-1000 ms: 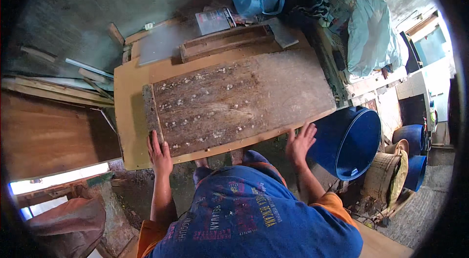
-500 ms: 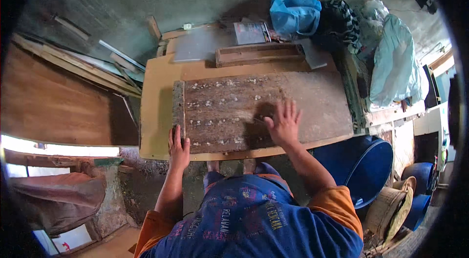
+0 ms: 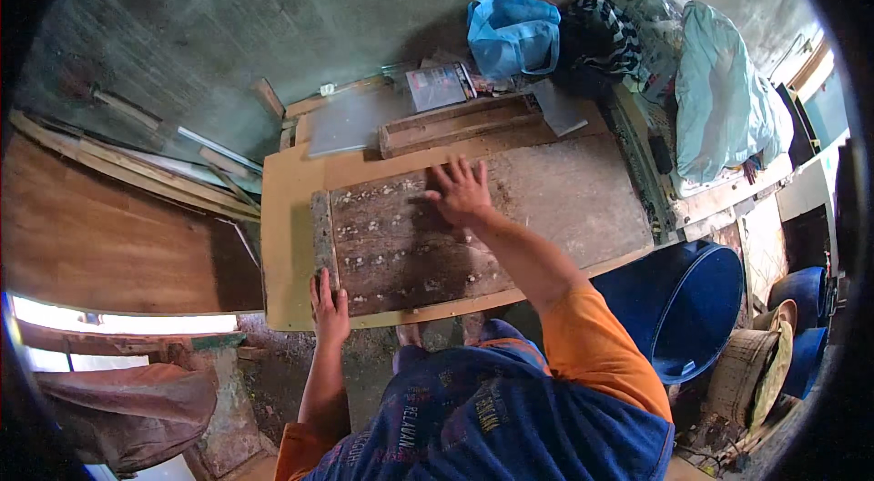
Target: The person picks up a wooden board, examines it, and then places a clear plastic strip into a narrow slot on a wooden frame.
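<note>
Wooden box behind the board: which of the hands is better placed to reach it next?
Probably the right hand: it is spread at the far part of the board, close before the wooden box. The left hand is at the near left corner, farther away.

Two hands [image 3: 462, 201], one white-specked board [image 3: 564, 190], one shallow wooden tray [image 3: 437, 142], one bright-blue bag [image 3: 513, 37], three blue drums [image 3: 663, 303].
</note>
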Demonstrator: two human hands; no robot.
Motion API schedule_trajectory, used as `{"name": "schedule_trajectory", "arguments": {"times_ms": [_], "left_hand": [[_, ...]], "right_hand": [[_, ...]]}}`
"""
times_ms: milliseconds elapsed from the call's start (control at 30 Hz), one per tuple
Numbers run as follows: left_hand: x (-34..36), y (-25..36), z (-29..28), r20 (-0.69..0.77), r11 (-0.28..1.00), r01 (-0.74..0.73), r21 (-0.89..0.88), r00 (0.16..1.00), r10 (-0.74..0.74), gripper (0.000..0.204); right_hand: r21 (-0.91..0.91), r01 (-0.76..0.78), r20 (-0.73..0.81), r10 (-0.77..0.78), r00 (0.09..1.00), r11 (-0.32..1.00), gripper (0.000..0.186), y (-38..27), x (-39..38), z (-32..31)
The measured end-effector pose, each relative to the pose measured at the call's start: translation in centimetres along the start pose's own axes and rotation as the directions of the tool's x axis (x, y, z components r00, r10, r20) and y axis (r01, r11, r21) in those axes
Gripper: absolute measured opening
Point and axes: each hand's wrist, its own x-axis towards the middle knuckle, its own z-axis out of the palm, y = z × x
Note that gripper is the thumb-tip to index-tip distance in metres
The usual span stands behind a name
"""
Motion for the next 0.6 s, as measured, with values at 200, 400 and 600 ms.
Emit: {"name": "schedule_trajectory", "arguments": {"times_ms": [200, 400, 600], "left_hand": [[-0.1, -0.3, -0.1, -0.015, 0.998, 0.053, -0.028, 0.998, -0.053, 0.06], [-0.4, -0.8, -0.3, -0.046, 0.999, 0.042, -0.016, 0.998, -0.043, 0.063], [-0.2, 0.2, -1.2, 0.013, 0.999, 0.027, 0.021, 1.0, -0.027, 0.066]], "right_hand": [[-0.028, -0.278, -0.055, 0.276, 0.96, 0.96, 0.071, 9.4, -1.5, -2.1], [-0.121, -0.718, 0.005, 0.723, 0.691, 0.686, 0.069, 17.1, -7.8, -5.2], [-0.15, -0.827, -0.24, 0.791, 0.562, 0.542, 0.068, 18.7, -14.3, -5.9]]}}
